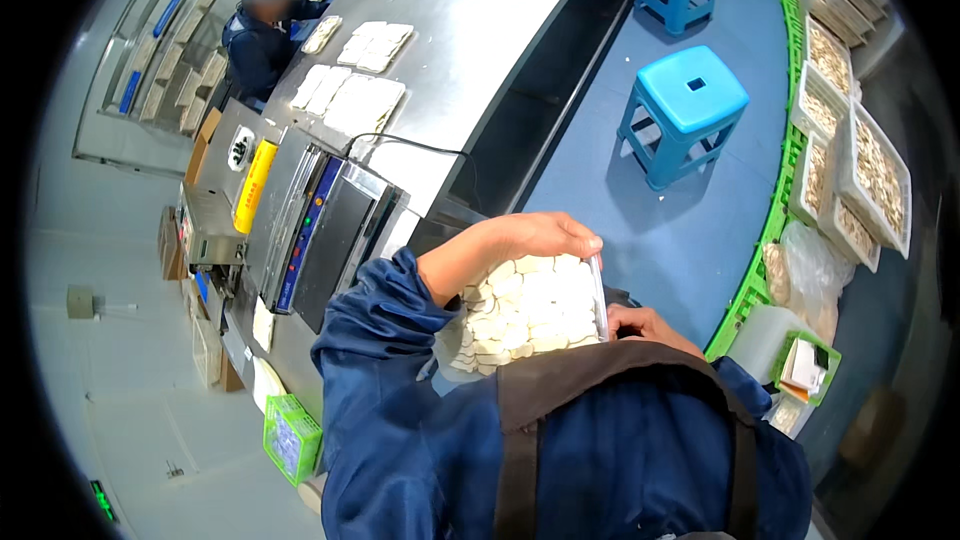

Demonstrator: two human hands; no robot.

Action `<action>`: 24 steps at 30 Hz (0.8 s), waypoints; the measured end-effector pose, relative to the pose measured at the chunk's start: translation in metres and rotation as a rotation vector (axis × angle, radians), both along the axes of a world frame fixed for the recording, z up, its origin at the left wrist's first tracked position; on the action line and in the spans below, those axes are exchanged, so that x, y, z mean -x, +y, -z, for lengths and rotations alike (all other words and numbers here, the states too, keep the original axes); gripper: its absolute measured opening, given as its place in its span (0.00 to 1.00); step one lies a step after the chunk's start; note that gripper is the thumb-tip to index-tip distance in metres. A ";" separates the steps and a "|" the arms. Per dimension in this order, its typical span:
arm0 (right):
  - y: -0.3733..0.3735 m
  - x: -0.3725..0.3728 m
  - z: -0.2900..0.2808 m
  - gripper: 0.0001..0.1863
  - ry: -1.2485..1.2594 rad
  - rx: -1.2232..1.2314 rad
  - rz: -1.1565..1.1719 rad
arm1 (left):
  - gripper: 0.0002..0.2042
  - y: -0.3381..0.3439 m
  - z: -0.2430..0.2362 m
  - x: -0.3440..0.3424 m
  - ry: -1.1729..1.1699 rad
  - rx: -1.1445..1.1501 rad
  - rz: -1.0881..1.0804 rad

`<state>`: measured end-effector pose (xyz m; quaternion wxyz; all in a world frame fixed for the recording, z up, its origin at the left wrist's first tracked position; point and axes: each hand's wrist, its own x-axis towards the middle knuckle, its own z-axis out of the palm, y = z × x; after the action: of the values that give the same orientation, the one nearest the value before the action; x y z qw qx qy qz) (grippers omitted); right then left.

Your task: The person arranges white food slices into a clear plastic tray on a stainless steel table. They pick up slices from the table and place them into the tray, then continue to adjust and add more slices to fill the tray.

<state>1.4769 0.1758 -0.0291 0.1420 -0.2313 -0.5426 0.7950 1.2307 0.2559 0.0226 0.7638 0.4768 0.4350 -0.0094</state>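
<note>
Close in front of my body is a shallow tray filled with overlapping pale, flat slices. My left hand reaches across its far side, thumb and fingers closed at the far right corner. At the right edge, my right hand is curled against the tray, its fingers partly hidden. The apron over my chest covers the tray's near side.
To the left, a machine with a row of buttons and a cable stands on a metal table. Filled white packs lie beyond it, near a seated co-worker. Blue stools and slice-filled crates are at right.
</note>
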 end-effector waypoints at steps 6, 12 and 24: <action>0.052 -0.057 0.037 0.11 0.116 -0.248 0.048 | 0.15 0.044 0.015 0.021 0.052 -0.054 -0.266; 0.106 -0.119 0.032 0.12 -0.148 0.173 0.312 | 0.16 0.139 0.035 0.033 0.025 -0.034 -0.381; 0.393 -0.059 0.040 0.08 -0.247 -0.101 0.890 | 0.17 0.397 0.045 0.072 -0.116 -0.273 -1.175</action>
<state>1.5361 0.5691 -0.0686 0.4146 -0.5273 -0.4414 0.5959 1.1583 0.6529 -0.0221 0.5955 0.2503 0.5803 0.4960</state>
